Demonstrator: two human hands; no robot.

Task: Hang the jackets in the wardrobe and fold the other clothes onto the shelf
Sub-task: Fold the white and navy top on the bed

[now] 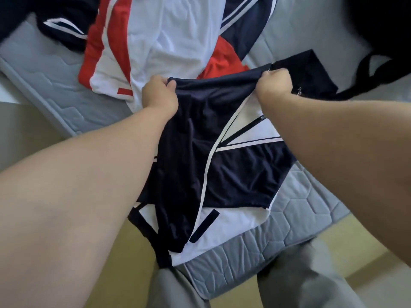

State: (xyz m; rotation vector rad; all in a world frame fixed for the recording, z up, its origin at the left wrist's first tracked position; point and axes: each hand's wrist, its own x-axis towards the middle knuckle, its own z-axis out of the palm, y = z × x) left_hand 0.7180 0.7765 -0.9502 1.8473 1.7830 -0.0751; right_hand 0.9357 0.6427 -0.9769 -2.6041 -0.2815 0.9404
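Grey quilted bed (pixel 278 236) fills most of my view, with yellowish floor (pixel 33 130) on either side; no wardrobe or shelf shows, so I cannot tell what is already hung or shelved.

Counted from largest to smallest, I find three lots of clothes still on the bed. The white-and-red top (pixel 160 41) sprawls unfolded across the far middle. The navy-and-white top (pixel 244 174) lies at the near edge, right in front of me. A dark top (pixel 62 30) with a white stripe is bunched at the far left corner. One black bag (pixel 382 30) sits at the far right, near a flat dark cloth (pixel 311 72) that I cannot identify.

Both of my hands are on the navy-and-white top. My left grip (pixel 159 94) is curled tight round the left end of its navy upper edge, and my right grip (pixel 277 84) pinches the right end, so the navy layer hangs taut between them, lifted above the white panels. I cannot tell whether that layer is a separate piece.

I judge this to be the first fold or lift of one garment, with at least two more untouched.
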